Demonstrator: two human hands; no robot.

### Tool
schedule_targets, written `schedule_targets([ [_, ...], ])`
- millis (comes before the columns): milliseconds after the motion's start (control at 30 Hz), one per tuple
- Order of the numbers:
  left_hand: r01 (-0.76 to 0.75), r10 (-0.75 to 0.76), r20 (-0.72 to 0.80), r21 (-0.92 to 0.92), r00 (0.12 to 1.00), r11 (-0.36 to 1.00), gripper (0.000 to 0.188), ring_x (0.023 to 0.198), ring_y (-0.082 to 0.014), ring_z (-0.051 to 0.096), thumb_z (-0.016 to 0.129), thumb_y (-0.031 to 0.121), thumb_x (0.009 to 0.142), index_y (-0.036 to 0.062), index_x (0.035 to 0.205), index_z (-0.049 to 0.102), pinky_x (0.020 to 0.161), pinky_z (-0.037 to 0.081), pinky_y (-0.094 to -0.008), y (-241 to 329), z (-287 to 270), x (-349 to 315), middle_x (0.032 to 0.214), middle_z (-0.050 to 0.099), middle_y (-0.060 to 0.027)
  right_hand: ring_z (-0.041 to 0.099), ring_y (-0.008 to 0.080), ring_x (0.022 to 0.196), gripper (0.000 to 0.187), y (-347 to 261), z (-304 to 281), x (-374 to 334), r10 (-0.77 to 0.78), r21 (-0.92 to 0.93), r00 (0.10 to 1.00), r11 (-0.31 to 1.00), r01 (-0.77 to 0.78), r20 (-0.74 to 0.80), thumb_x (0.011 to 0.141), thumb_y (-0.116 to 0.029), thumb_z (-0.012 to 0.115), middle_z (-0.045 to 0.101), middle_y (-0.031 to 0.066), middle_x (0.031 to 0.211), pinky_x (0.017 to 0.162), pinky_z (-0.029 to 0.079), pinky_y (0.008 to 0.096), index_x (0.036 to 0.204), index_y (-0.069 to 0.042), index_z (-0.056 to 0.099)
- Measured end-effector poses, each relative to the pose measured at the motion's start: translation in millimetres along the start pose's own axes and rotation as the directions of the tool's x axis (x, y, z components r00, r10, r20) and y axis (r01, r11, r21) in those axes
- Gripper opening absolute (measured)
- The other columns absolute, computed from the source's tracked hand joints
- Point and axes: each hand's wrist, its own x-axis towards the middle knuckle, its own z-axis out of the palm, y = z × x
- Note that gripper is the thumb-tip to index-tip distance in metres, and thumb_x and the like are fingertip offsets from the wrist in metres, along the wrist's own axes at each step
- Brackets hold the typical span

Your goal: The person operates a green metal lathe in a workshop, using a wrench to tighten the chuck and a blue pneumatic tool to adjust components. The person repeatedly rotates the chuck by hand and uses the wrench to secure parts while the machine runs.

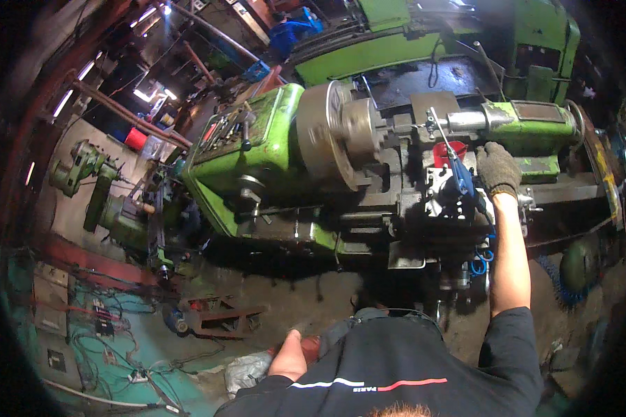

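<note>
A person stands over a green lathe (pixel 271 139) in a dim workshop, seen from above; the right hand (pixel 497 169), in a dark knit glove, reaches out at about two o'clock and rests closed on the upper end of a blue-handled tool (pixel 459 177), whose handle runs down and left from the glove toward the tool post (pixel 446 198); how tightly the fingers wrap it cannot be told from this angle; a red cup (pixel 448 153) sits just behind the tool, near the tailstock (pixel 528 125), which lies at two o'clock with its bright quill pointing left; the round steel chuck (pixel 334 132) stands at twelve o'clock, well apart from the gloved hand, with the headstock to its left; the left hand (pixel 290 354), bare, hangs low at about six o'clock beside the person's black shirt (pixel 396 368); it touches no tool, and whether its fingers are curled or loose cannot be told, since only the back of the hand shows; blue coiled hose (pixel 481 260) dangles below the carriage at four o'clock; a second green machine (pixel 90 174) stands at nine o'clock; tangled cables (pixel 111 333) lie over the teal floor at seven o'clock.
</note>
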Motion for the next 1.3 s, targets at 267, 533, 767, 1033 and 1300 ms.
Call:
schedule_targets([
  [267,-0.083,0.035,0.14,0.36,0.99,0.929,0.059,0.127,-0.0376,0.068,0.067,0.05,0.098,0.0078,0.139,0.07,0.103,0.054,-0.0455,-35.0,8.1,-27.4,0.143,0.07,-0.019,0.067,0.0447,0.121,0.041,-0.1,-1.7,-3.7,-0.033,0.022,0.999,0.999,0.033,-0.029,0.105,-0.043,0.054,0.072,0.0214,0.125,0.101,0.052,0.0558,0.115,-0.008,0.074],
  [533,0.239,-0.239,0.015,-0.019,0.971,0.971,0.057,0.121,-0.0363,0.07,0.064,0.049,0.099,0.0075,0.137,0.071,0.1,0.055,-0.0466,-73.7,-7.4,-21.4,0.135,0.072,-0.0191,0.067,0.0448,0.123,0.045,-5.9,9.2,1.4,0.016,-0.106,0.999,0.994,-0.019,-0.03,0.103,-0.045,0.058,0.072,0.022,0.13,0.103,0.052,0.0537,0.122,-0.008,0.075],
  [767,0.447,-0.475,-0.145,-0.192,0.868,0.874,0.059,0.123,-0.0295,0.067,0.061,0.054,0.104,0.0087,0.141,0.07,0.103,0.052,-0.0423,-60.2,-59.6,70.2,0.138,0.072,-0.0124,0.06,0.0425,0.139,0.058,53.4,40.8,74.3,0.086,-0.183,0.989,0.981,-0.063,0.119,0.102,-0.043,0.058,0.065,0.0248,0.147,0.115,0.046,0.0493,0.146,-0.005,0.065],
  [1033,0.136,-0.422,-0.457,-0.536,0.783,0.833,0.033,0.119,-0.0384,0.071,0.066,0.033,0.099,0.0118,0.123,0.072,0.101,0.055,-0.0482,29.0,-198.6,120.8,0.126,0.075,-0.0194,0.066,0.041,0.129,0.064,89.8,30.7,73.7,0.257,-0.179,0.952,0.957,-0.228,0.163,0.102,-0.043,0.058,0.067,0.0242,0.145,0.109,0.048,0.0478,0.149,0.0,0.06],
  [1300,-0.227,-0.264,-0.744,-0.486,0.613,0.844,0.048,0.12,-0.0377,0.07,0.073,0.032,0.094,0.0042,0.134,0.067,0.102,0.054,-0.047,32.4,-284.9,258.3,0.122,0.074,-0.0241,0.066,0.0377,0.13,0.059,101.4,37.2,90.9,0.485,-0.223,0.868,0.863,-0.454,0.108,0.1,-0.044,0.052,0.066,0.0174,0.149,0.106,0.049,0.0517,0.15,-0.014,0.061],
])
